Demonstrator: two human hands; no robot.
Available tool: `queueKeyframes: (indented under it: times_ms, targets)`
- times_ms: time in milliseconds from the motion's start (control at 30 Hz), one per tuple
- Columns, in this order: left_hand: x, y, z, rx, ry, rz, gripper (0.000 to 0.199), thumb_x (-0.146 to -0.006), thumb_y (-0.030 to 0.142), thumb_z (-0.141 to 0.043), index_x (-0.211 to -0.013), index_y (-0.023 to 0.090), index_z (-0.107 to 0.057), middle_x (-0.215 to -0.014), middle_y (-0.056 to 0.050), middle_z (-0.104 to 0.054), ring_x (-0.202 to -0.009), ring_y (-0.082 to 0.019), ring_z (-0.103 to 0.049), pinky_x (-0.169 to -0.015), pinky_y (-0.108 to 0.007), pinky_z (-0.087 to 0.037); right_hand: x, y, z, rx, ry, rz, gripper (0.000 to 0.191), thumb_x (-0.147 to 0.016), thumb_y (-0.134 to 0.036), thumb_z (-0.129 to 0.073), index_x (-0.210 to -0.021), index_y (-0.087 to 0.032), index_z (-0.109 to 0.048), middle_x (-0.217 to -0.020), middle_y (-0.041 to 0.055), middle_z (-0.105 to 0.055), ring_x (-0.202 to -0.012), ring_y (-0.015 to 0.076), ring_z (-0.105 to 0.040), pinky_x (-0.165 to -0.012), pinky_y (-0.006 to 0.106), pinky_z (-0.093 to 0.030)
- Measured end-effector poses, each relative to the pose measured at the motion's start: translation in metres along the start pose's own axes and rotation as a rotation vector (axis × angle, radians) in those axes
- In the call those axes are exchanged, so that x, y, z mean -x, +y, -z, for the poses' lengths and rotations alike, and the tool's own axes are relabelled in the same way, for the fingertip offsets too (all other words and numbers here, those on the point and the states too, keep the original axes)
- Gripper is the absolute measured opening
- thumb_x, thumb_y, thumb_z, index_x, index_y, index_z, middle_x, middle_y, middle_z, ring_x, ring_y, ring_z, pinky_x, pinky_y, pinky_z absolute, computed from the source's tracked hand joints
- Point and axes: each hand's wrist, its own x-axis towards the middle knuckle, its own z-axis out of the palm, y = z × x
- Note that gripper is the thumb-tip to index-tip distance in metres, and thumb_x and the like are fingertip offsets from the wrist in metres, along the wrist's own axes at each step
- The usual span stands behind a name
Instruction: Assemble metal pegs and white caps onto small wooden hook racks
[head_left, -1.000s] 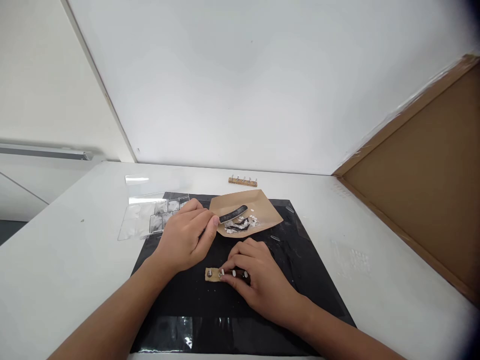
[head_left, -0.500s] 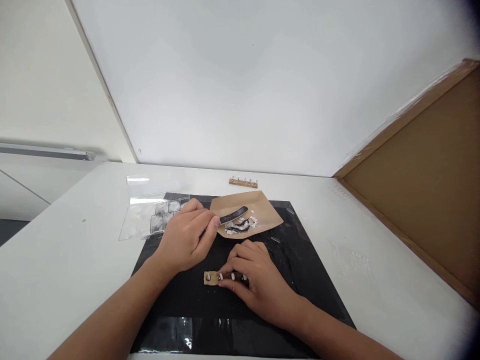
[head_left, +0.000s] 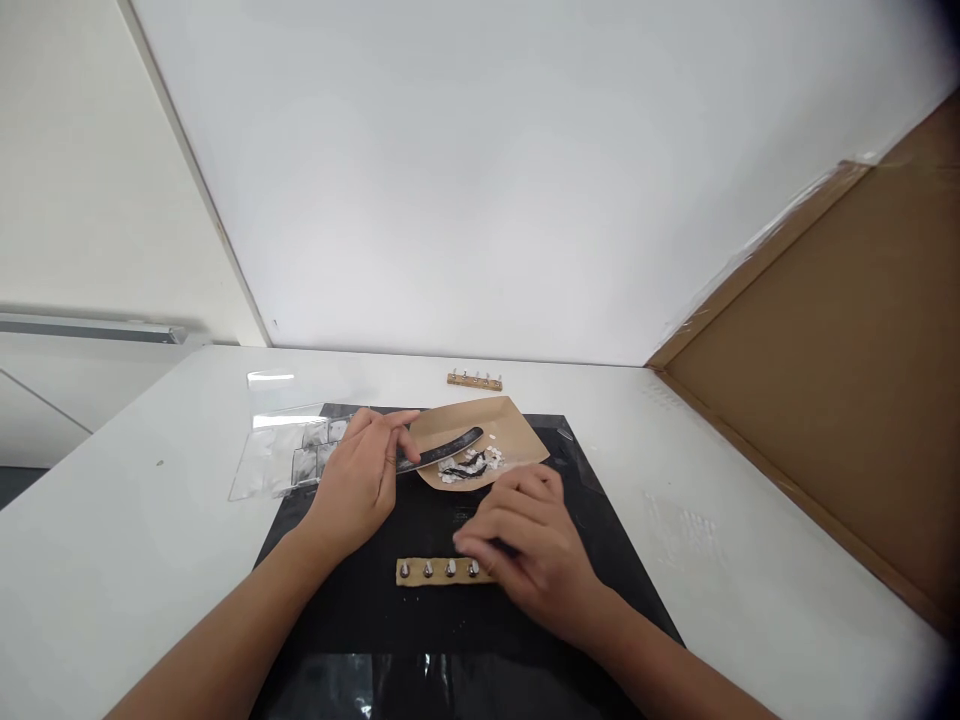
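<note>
Far left, the left hand [head_left: 358,490] sits next to the open clear case [head_left: 262,462], and its fingers look wrapped on one end of a black file [head_left: 451,447], the other end lying over the paper tray [head_left: 521,432]. Below, on the dark mat [head_left: 352,615], there's the near strip [head_left: 439,575], lying flat, its right end covered from view. And over that end, the right hand [head_left: 529,540] — fingers curled, thumb and forefinger close together. Whether anything is pinched there I can't tell (that hand is blurred).

So the step looks like close handwork at the strip, with the file parked at the ready. The next move, I'd judge, calls for a steady strip and a light touch near those little posts.

Now the count, left to right: one case, one file, one near strip — four posts [head_left: 451,569] showing on it, each bearing a white tip. One tray, its white scraps [head_left: 493,458] too jumbled to number. Behind it, one far strip [head_left: 474,382], carrying what looks like five posts.
</note>
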Motion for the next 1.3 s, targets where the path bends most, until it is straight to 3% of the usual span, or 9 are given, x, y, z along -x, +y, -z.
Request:
queueKeyframes:
  times_ms: [200,333,433,500,600,667,767,1000,1300]
  targets:
    - [0.002,-0.004,-0.001,-0.014,-0.026,-0.021,0.072,-0.093,-0.006,-0.034,-0.158,0.025,-0.037,-0.124,-0.008,-0.069,-0.114,-0.026,-0.054,-0.100,-0.046,-0.052,-0.003,0.039,0.024,0.161,0.276,-0.304,0.027,-0.111,-0.032,-0.049,-0.107,-0.030,-0.076,-0.103,0.0008,-0.082,-0.102,0.0250,-0.070,-0.104,0.048,-0.039]
    - [0.002,-0.005,0.002,-0.030,-0.058,-0.079,0.074,-0.088,-0.008,-0.036,-0.151,0.028,-0.048,-0.126,-0.008,-0.067,-0.116,-0.027,-0.054,-0.097,-0.046,-0.052,-0.006,0.055,0.040,0.193,0.387,-0.435,0.033,-0.111,-0.035,-0.044,-0.129,-0.030,-0.072,-0.117,0.0023,-0.082,-0.115,0.0277,-0.070,-0.111,0.051,-0.043]
    - [0.001,-0.006,0.003,-0.033,-0.063,-0.091,0.066,-0.085,-0.006,-0.041,-0.142,0.025,-0.056,-0.116,-0.008,-0.068,-0.112,-0.029,-0.054,-0.092,-0.046,-0.052,-0.007,0.060,0.051,0.180,0.491,-0.556,0.036,-0.107,-0.040,-0.050,-0.132,-0.028,-0.072,-0.122,0.0051,-0.081,-0.086,0.0257,-0.073,-0.079,0.043,-0.057]
    - [0.001,-0.008,0.002,-0.045,-0.043,-0.085,0.059,-0.084,-0.004,-0.044,-0.135,0.024,-0.059,-0.111,-0.008,-0.069,-0.110,-0.029,-0.054,-0.090,-0.046,-0.053,-0.006,0.063,0.058,0.143,0.565,-0.652,0.041,-0.105,-0.041,-0.050,-0.140,-0.028,-0.068,-0.129,0.0071,-0.078,-0.056,0.0175,-0.061,-0.051,0.034,-0.048]
    - [0.001,-0.009,0.001,-0.063,-0.006,-0.068,0.047,-0.086,-0.001,-0.047,-0.124,0.022,-0.060,-0.109,-0.008,-0.068,-0.109,-0.029,-0.054,-0.089,-0.046,-0.052,-0.003,0.073,0.066,0.127,0.611,-0.678,0.045,-0.105,-0.038,-0.047,-0.146,-0.028,-0.063,-0.130,0.0078,-0.078,-0.057,0.0167,-0.062,-0.047,0.031,-0.046]
    - [0.000,-0.010,0.001,-0.066,0.006,-0.050,0.038,-0.089,0.002,-0.049,-0.120,0.021,-0.059,-0.107,-0.008,-0.067,-0.109,-0.029,-0.054,-0.089,-0.046,-0.052,0.000,0.084,0.072,0.174,0.589,-0.660,0.043,-0.105,-0.036,-0.046,-0.141,-0.026,-0.066,-0.128,0.0078,-0.079,-0.090,0.0247,-0.075,-0.062,0.033,-0.054]
    - [0.000,-0.009,0.001,-0.070,-0.001,-0.023,0.030,-0.093,0.007,-0.051,-0.119,0.021,-0.059,-0.106,-0.008,-0.067,-0.109,-0.029,-0.053,-0.090,-0.045,-0.052,0.004,0.101,0.080,0.309,0.435,-0.684,0.044,-0.105,-0.029,-0.038,-0.139,-0.024,-0.066,-0.137,0.0074,-0.074,-0.120,0.0257,-0.071,-0.084,0.037,-0.058]
    - [0.000,-0.008,-0.001,-0.127,-0.071,-0.021,0.024,-0.099,0.019,-0.054,-0.121,0.021,-0.061,-0.111,-0.010,-0.067,-0.112,-0.031,-0.056,-0.098,-0.050,-0.050,0.008,0.130,0.079,0.454,0.069,-0.721,0.053,-0.091,-0.006,-0.044,-0.133,-0.022,-0.072,-0.127,0.0070,-0.079,-0.118,0.0252,-0.072,-0.114,0.047,-0.041]
    - [0.001,-0.015,-0.007,-0.235,-0.043,-0.038,0.022,-0.099,0.022,-0.055,-0.117,0.021,-0.067,-0.111,-0.011,-0.071,-0.112,-0.032,-0.056,-0.102,-0.054,-0.046,0.005,0.154,0.061,0.626,-0.063,-0.700,0.028,-0.103,-0.037,-0.060,-0.117,-0.026,-0.082,-0.119,0.0116,-0.077,-0.116,0.0320,-0.066,-0.105,0.050,-0.035]
